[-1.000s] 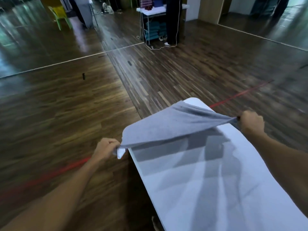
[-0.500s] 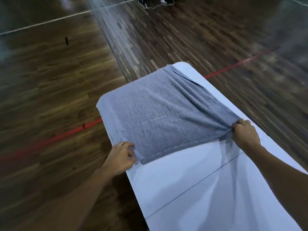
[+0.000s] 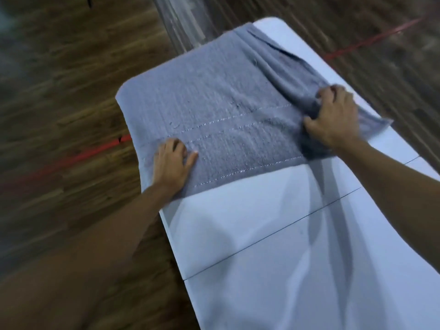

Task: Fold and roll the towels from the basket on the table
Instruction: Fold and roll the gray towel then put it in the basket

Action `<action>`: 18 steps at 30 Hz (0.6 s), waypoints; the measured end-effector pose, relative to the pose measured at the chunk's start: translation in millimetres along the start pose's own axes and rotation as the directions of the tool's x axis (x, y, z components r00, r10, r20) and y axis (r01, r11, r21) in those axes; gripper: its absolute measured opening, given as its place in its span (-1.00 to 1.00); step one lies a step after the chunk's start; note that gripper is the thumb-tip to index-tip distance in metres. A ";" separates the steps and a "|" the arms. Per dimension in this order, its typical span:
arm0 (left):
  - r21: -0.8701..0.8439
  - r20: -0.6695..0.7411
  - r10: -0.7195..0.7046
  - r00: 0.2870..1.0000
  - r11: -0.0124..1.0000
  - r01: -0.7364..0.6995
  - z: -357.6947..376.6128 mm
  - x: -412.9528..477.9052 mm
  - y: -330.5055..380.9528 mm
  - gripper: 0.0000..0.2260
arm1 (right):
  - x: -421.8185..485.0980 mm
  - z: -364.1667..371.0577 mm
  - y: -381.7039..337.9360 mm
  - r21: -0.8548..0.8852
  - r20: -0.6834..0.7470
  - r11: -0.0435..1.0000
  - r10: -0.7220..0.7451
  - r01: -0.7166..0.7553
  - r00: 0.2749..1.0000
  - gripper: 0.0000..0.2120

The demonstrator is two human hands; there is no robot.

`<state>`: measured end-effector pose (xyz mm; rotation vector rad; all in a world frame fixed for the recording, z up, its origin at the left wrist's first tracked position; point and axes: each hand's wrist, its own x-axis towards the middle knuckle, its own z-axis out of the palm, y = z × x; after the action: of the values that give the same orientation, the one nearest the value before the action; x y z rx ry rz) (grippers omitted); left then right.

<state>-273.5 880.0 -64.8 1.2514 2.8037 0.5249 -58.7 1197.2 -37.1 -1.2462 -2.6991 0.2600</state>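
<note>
Right hand (image 3: 333,117) grips a bunched fold at the right edge of the towel (image 3: 214,91); left hand (image 3: 172,163) presses flat on its near-left corner. Towel lies spread over the far end of the table (image 3: 262,246) — motion blur obscures the fingertips.

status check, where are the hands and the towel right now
Left hand pressing flat on grey towel, near corner. Right hand grips bunched right edge. Towel spread on white table, right side wrinkled. Nothing blocking.

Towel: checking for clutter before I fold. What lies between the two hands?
Head view: only a flat stretch of the grey towel lies between the left hand and the right hand, which grips its bunched edge.
</note>
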 end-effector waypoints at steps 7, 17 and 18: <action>0.040 -0.006 -0.138 0.990 0.990 0.138 36.3 -8.5 -6.5 -0.41 | 4.2 61.6 -16.6 -0.039 0.156 0.999 0.042 -0.037 0.987 -0.14; 0.240 0.156 -0.283 0.946 0.940 0.241 39.2 -123.2 60.0 -0.30 | -102.5 40.4 45.3 -0.055 0.166 0.998 0.026 -0.017 0.986 -0.14; 0.228 0.165 -0.283 0.945 0.943 0.242 39.3 -149.0 74.9 -0.30 | -126.5 34.3 58.7 -0.060 0.172 0.998 0.034 -0.024 0.985 -0.15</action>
<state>-112.6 829.6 -94.9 0.8703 2.8440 0.0934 58.3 1134.8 -92.3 -1.3380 -2.8545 0.3096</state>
